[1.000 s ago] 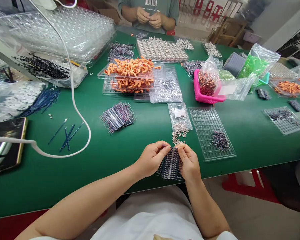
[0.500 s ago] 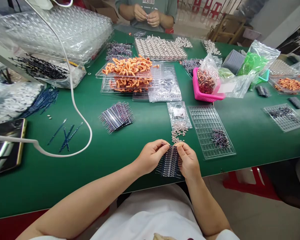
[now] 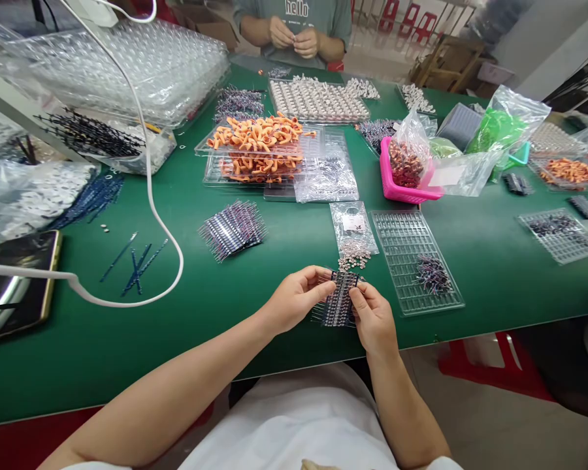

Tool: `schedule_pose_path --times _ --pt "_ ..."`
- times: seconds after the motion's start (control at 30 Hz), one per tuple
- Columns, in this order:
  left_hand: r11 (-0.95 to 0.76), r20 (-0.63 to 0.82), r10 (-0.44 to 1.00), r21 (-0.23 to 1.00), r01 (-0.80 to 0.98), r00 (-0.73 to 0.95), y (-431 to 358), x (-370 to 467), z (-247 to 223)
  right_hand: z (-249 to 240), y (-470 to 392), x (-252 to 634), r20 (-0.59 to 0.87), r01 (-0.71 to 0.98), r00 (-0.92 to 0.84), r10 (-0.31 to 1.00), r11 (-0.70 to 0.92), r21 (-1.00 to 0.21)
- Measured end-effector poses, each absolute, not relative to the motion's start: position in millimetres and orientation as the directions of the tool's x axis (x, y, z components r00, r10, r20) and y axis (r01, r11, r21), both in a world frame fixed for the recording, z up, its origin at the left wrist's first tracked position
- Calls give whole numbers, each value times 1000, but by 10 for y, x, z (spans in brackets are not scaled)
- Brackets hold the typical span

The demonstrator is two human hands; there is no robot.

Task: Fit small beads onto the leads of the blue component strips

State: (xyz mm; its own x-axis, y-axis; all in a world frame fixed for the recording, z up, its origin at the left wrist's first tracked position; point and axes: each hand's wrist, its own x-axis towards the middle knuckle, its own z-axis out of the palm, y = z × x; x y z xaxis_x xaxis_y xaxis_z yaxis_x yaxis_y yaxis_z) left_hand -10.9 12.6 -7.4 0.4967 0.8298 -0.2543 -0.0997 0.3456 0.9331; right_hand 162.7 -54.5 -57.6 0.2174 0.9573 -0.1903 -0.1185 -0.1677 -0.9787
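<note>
Between my hands is a dark panel of small circuit-board strips (image 3: pixel 340 305) in rows, with thin wire leads sticking out at its sides. My left hand (image 3: pixel 298 299) pinches its upper left edge, thumb on top. My right hand (image 3: pixel 376 318) grips the right edge, its fingers partly hidden behind the panel. Just beyond the panel lie small pinkish round parts (image 3: pixel 355 254) spilling from a clear labelled bag (image 3: pixel 353 222). A similar stack of wired strips (image 3: pixel 234 230) rests to the left.
Right of my hands lies a clear slotted tray (image 3: pixel 402 261) holding a pile of wired parts (image 3: pixel 434 274). Beyond are trays of orange parts (image 3: pixel 262 134) and a pink basket (image 3: pixel 411 193). A white cable (image 3: pixel 174 254) loops at left near a phone (image 3: pixel 22 294). Another person's hands (image 3: pixel 294 39) work opposite.
The panel has moved slightly up and away from the table's front edge. My right hand has slid lower along its right side, and my left fingers have spread a little over its left edge.
</note>
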Motion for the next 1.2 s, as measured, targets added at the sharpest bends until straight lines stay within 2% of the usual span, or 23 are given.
schedule_pose_path --times 0.13,0.4,0.7,0.87,1.07,1.2 --pt "309 -225 804 949 -63 551 117 -103 -124 -599 -543 1632 -177 -122 253 951 -151 -981" --pt "207 -192 853 978 23 485 54 -81 -141 -577 -570 1613 -159 -124 220 963 -134 -983" --pt "215 -209 881 976 35 424 37 -56 -143 -570 -554 1611 -197 -218 177 964 -157 -963" --pt "213 -204 880 977 28 430 33 -56 -146 -582 -550 1599 -235 -211 169 957 -197 -957" --pt "285 -239 872 957 -46 427 30 -45 -118 -604 -548 1596 -203 -165 226 953 -168 -972" --pt "283 -244 891 958 -49 383 68 -76 -93 -590 -554 1616 -204 -172 188 961 -172 -970"
